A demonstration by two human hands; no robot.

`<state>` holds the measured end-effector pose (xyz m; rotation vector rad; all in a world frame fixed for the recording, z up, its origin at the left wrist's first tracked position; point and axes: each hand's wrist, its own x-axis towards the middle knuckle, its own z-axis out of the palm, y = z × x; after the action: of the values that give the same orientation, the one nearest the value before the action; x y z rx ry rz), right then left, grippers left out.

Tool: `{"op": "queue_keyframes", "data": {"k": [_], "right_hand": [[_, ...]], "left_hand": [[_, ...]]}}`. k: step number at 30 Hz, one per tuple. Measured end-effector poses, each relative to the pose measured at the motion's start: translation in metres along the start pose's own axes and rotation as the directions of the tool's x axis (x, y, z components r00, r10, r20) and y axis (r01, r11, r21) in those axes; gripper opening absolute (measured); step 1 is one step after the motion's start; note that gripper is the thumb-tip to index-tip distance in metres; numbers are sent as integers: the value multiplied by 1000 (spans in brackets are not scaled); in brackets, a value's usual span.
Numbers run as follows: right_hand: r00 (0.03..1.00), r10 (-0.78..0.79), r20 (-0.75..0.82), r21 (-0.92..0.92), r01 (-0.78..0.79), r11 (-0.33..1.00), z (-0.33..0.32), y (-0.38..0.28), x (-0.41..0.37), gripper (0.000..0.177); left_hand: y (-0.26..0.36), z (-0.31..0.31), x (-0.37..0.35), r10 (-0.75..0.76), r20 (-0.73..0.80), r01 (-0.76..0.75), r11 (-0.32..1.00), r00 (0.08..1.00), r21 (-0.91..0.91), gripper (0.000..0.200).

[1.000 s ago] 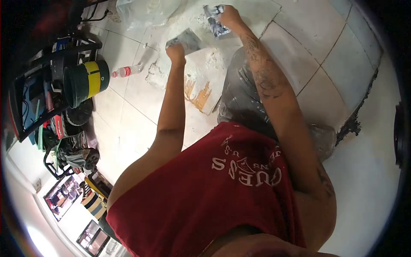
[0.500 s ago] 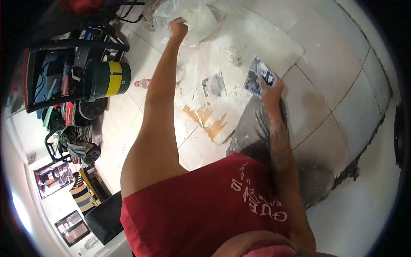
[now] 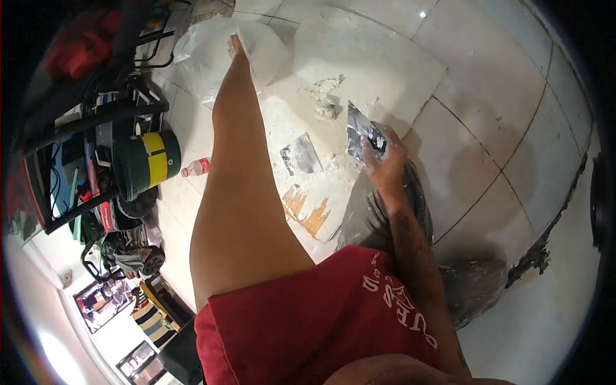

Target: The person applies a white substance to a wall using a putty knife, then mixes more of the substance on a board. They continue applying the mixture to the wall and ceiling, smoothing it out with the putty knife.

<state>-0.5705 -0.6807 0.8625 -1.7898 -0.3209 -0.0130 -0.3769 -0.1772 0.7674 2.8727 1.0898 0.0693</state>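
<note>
My left hand [image 3: 236, 47], at the end of my outstretched arm, is closed at the edge of a clear plastic bag [image 3: 199, 54] with white material inside; some of its fingers are hidden. A flat square scraper [image 3: 357, 128], smeared with white paste, is held in my right hand [image 3: 386, 160], fingers wrapped round its dark handle. Just beyond that hand, a lump of whitish putty [image 3: 326, 106] lies on a pale, powdery board [image 3: 378, 61]. Between my arms a second square plate [image 3: 300, 155], also smeared white, rests flat.
A plastic bottle with a red label [image 3: 196, 167] lies left of my arm. Beyond it stands a dark green bucket with a yellow band [image 3: 144, 165], beside a black metal rack [image 3: 96, 122] full of items. Brown bare patches [image 3: 308, 212] show near my knee. Tiled floor [image 3: 475, 96] extends right.
My left hand has moved left along with the bag, which looks wider and puffed up. My right hand has shifted slightly left and down with the scraper. The camera view has tilted too.
</note>
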Motion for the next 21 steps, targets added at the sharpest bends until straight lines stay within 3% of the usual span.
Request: {"op": "queue_keyframes", "data": {"k": [9, 16, 19, 21], "right_hand": [[1000, 13, 1, 44, -13, 999, 0, 0, -2, 26], [999, 14, -46, 43, -12, 999, 1, 3, -3, 28], [999, 37, -31, 52, -36, 998, -1, -1, -4, 28], [999, 40, -25, 60, -39, 997, -2, -1, -3, 28]], "left_hand": [[-10, 32, -3, 43, 46, -43, 999, 998, -2, 34], [-16, 35, -9, 24, 57, -6, 955, 998, -297, 31], [-24, 28, -18, -33, 107, 87, 830, 994, -550, 29], [-28, 18, -25, -75, 195, 199, 610, 978, -767, 28]]}}
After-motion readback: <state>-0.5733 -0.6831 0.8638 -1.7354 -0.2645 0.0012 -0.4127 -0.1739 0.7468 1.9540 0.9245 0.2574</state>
